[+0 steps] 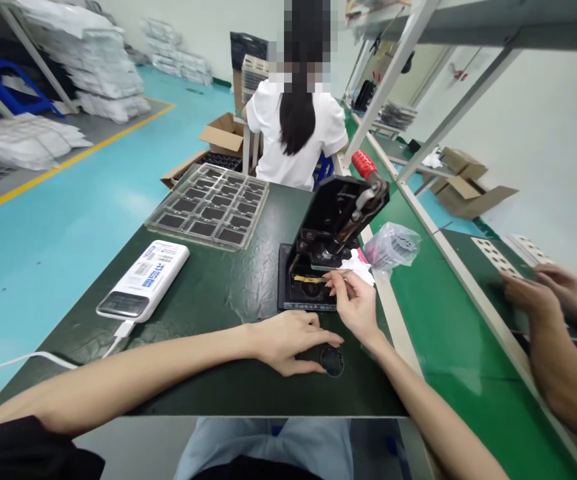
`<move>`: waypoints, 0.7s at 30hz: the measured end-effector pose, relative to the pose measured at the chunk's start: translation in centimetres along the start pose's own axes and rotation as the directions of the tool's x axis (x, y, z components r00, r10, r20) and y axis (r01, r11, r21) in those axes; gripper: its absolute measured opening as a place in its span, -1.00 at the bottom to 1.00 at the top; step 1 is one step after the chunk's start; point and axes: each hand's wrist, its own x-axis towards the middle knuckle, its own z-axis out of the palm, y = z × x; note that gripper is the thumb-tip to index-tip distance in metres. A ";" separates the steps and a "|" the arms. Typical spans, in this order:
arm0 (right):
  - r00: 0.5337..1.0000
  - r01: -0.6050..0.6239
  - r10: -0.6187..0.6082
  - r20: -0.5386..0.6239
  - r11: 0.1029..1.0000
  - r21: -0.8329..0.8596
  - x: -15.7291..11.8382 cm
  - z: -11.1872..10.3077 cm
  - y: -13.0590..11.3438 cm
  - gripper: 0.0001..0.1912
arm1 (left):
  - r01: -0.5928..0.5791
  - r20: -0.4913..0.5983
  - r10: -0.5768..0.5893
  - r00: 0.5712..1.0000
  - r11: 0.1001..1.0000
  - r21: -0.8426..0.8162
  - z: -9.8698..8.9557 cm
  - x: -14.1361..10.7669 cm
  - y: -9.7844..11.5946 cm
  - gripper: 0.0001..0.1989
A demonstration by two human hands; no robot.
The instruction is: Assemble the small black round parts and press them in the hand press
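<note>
On the dark green table, my left hand has its thumb and fingers apart at the rim of a round dark disc; the thumb tip meets its left edge. My right hand is pinched at the right end of a thin yellow strip, over the base of a black clamp fixture. The fixture's lid stands raised, with a red-gripped lever on top. What exactly lies between my right fingertips is too small to make out.
A clear compartment tray and a white power bank with cable lie left. A plastic bag sits right of the fixture by the green conveyor. A person in white sits ahead; another person's hands are at far right.
</note>
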 end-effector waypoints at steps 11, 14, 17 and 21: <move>0.992 0.117 -0.118 -0.053 0.993 -0.035 -1.1 0.8 0.5 -0.77 | -0.033 0.011 0.032 0.999 0.998 0.060 -0.1 0.1 0.4 -0.40; 0.994 0.095 -0.097 -0.053 0.995 -0.024 -1.3 1.0 0.7 -0.80 | -0.040 0.042 0.037 0.998 0.997 0.065 -0.2 0.1 0.4 -0.40; 0.999 0.048 -0.049 -0.023 0.998 -0.027 -1.3 1.3 0.9 -0.83 | -0.049 0.075 0.043 0.996 0.996 0.077 0.0 0.1 0.3 -0.38; 0.998 0.069 -0.070 -0.012 0.995 -0.074 -0.9 1.7 0.6 -0.85 | -0.061 0.070 0.057 0.996 0.996 0.067 0.1 0.2 0.1 -0.39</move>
